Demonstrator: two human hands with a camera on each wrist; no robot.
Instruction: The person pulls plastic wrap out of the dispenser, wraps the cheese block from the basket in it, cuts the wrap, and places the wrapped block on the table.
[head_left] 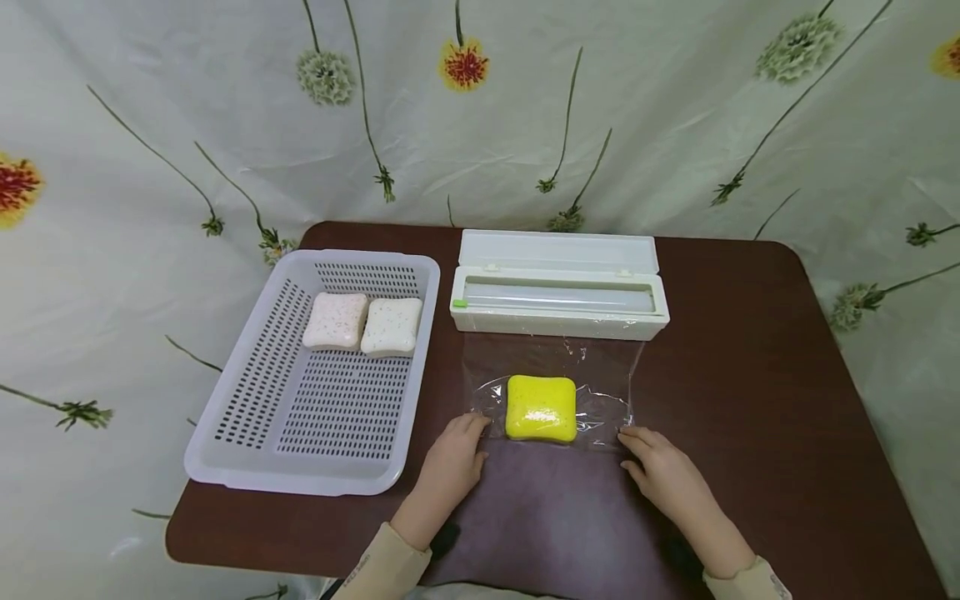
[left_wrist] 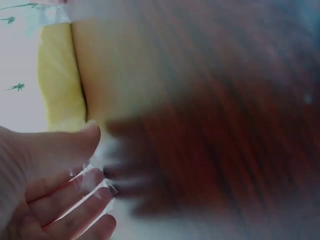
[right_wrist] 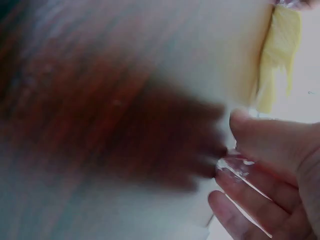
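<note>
Nearest, two cream cuffed sleeves (head_left: 386,567) are reaching in from the bottom edge over a dark red-brown wooden table (head_left: 750,375). The left hand (head_left: 452,462) is touching the near left corner of a clear, crinkled sheet of plastic film (head_left: 606,407); its fingers are lying loosely extended, and its thumb is standing apart from them, leaving a moderate gap. The right hand (head_left: 666,473) is mirroring this at the near right corner, its fingertips meeting the film and its thumb standing clear of them. Between the hands, a bright yellow rounded rectangular block (head_left: 542,408) is sitting near the film's front edge; whether any film is covering its top, I cannot tell.

To the left, a pale lavender-white slotted plastic basket (head_left: 341,485) is standing on the table, its near corner overhanging the edge. Toward its far right end, a pinkish-white speckled block (head_left: 336,322) and a white speckled block (head_left: 392,327) are lying side by side.

Beyond the yellow block, a long white plastic dispenser box (head_left: 558,323) is standing with its lid (head_left: 558,252) raised, the film extending from its front. Farthest back, a pale flower-printed cloth (head_left: 675,108) is hanging.
</note>
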